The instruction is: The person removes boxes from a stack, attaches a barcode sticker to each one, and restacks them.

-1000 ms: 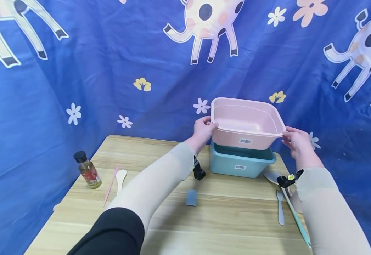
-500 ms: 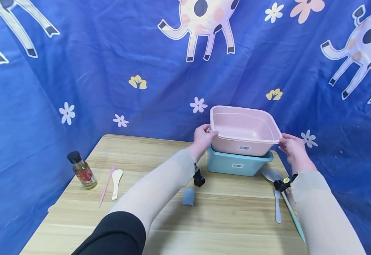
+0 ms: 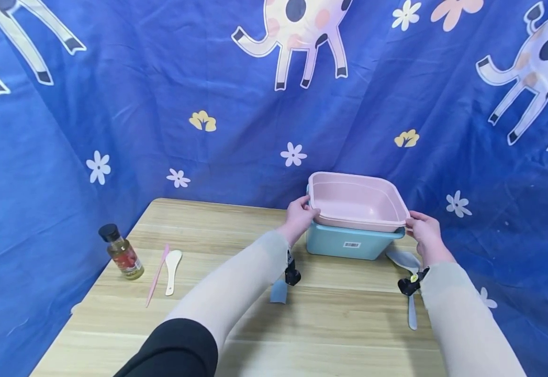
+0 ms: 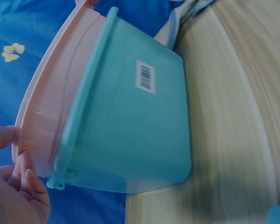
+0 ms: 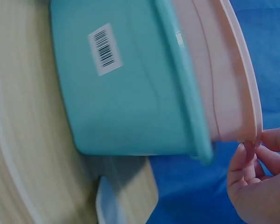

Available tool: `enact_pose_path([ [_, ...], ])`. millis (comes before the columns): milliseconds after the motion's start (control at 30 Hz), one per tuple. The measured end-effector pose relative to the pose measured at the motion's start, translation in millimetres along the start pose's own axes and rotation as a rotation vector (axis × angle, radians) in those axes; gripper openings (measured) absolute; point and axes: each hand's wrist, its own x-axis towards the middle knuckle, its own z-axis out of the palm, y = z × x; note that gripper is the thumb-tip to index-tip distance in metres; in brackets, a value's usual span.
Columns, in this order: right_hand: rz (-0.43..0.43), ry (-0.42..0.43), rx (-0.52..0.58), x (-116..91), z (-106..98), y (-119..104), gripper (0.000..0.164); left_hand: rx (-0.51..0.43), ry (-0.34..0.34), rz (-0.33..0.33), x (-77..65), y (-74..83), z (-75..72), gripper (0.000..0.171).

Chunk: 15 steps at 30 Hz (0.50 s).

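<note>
A pink plastic basin (image 3: 356,201) sits partly down inside a teal basin (image 3: 339,242), its rim still above the teal one in both wrist views. My left hand (image 3: 298,217) pinches the pink rim at its near left corner, thumb on one side and fingers beneath. At the right corner, my right hand (image 3: 426,235) grips the same rim between thumb and fingers. The teal basin, with a barcode label (image 4: 145,77) on its front, stands on the table against the blue cloth. Neither hand visibly grips the teal basin.
A spoon (image 3: 403,260) and a pale blue knife-like utensil (image 3: 412,314) lie under the right forearm. At left are a black-capped bottle (image 3: 125,256), a pink stick (image 3: 157,277) and a white spoon (image 3: 172,269). A small blue curved piece (image 3: 279,291) lies mid-table (image 3: 330,324).
Both hands have lowered the pink basin from above the teal basin down into it. Its barcode label is now hidden behind the teal rim. The camera view has shifted slightly.
</note>
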Motion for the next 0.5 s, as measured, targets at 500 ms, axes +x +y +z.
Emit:
enact_pose_path([
  [500,-0.02,0.004,-0.108,-1,5,19,0.047,0.123,-0.025,-0.002,-1.4,-13.4,1.7,0.059],
])
